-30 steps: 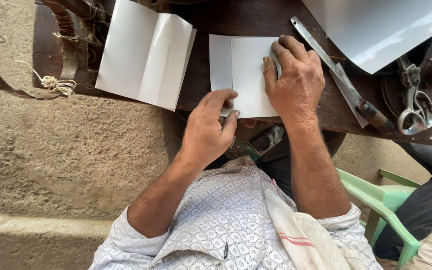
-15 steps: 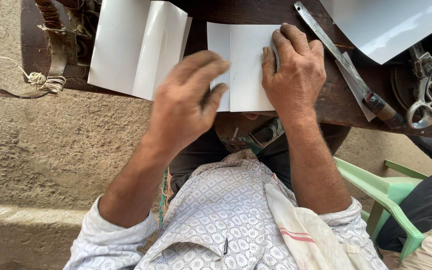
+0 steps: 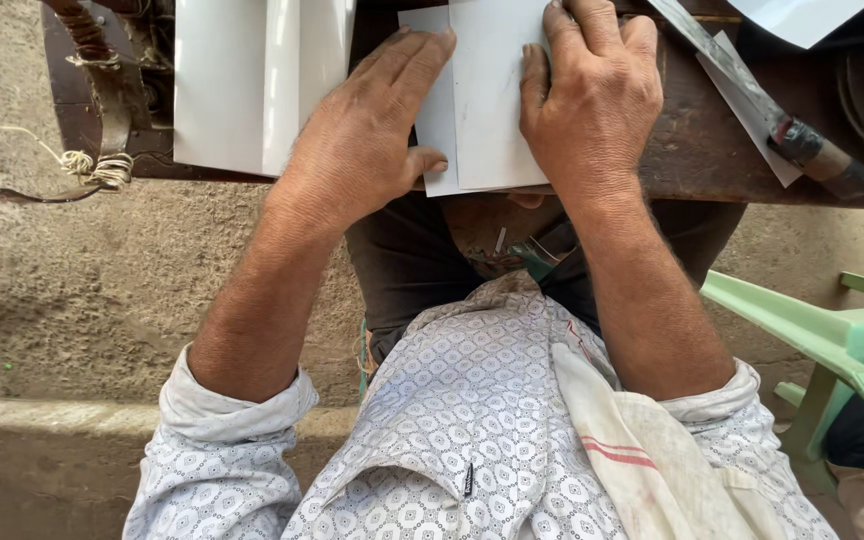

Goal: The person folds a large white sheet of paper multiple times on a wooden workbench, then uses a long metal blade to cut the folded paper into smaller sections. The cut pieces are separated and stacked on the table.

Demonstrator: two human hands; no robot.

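Two hands, left [image 3: 362, 140] and right [image 3: 592, 100], flat on one folded white sheet [image 3: 487, 110]. One folded white sheet stack [image 3: 252, 80] left of the left hand. One wooden-handled blade [image 3: 772, 120] and one green plastic chair [image 3: 832, 340] right of the right hand.

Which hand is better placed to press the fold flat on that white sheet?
Probably the left hand: it lies flat across the folded white sheet, fingertips at the raised edge of the flap. The right hand already pins the sheet's other side to the dark wooden table, so it should stay.
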